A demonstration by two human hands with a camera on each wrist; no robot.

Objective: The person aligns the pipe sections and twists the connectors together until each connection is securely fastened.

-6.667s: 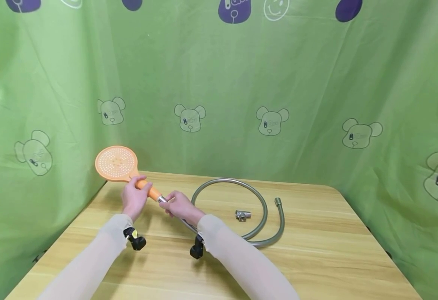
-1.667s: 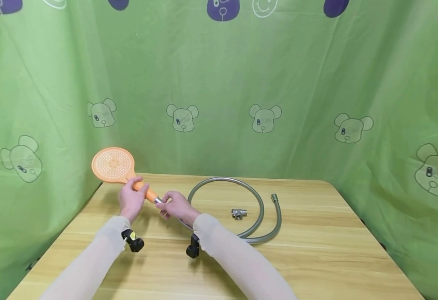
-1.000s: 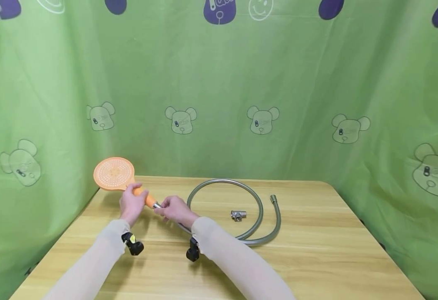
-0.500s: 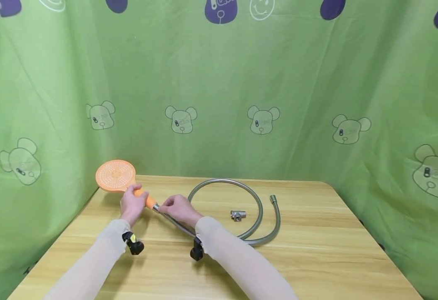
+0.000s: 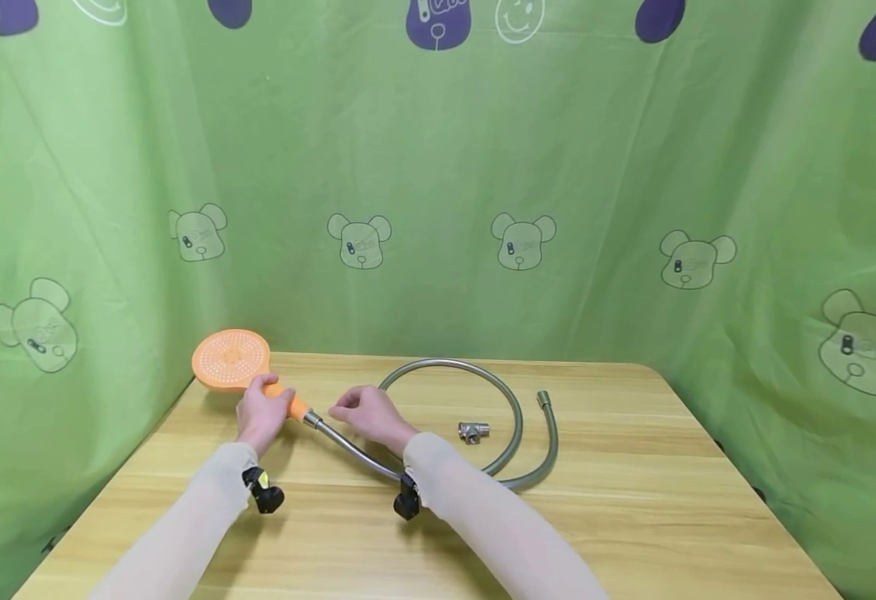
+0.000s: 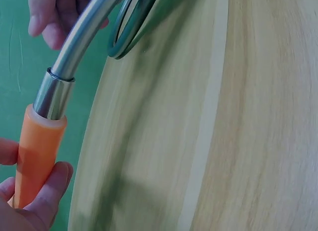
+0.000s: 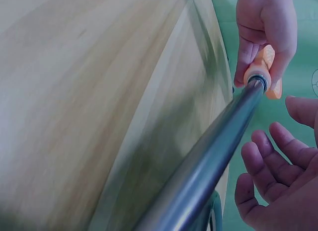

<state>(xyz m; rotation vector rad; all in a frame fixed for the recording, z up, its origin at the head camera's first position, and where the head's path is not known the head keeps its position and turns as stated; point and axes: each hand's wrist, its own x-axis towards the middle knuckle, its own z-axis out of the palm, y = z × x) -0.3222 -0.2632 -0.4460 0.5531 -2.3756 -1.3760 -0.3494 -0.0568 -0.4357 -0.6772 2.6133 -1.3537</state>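
My left hand grips the orange handle of a shower head, whose round perforated face is turned up, raised over the table's back left corner. A metal collar at the handle's end joins it to a grey metallic shower hose. Just beside the hose is my right hand; in the right wrist view its fingers are loosely bent, apart from the hose, with nothing in them. The hose runs under my right forearm and loops across the table.
Inside the hose loop lies a small metal tee fitting. The hose's free end points away on the right of the wooden table. Green curtains with bear prints surround the table on three sides.
My right hand has let go of the collar and drawn back to the right, leaving the collar and hose exposed. My left hand has lowered the shower head somewhat, still holding its handle.
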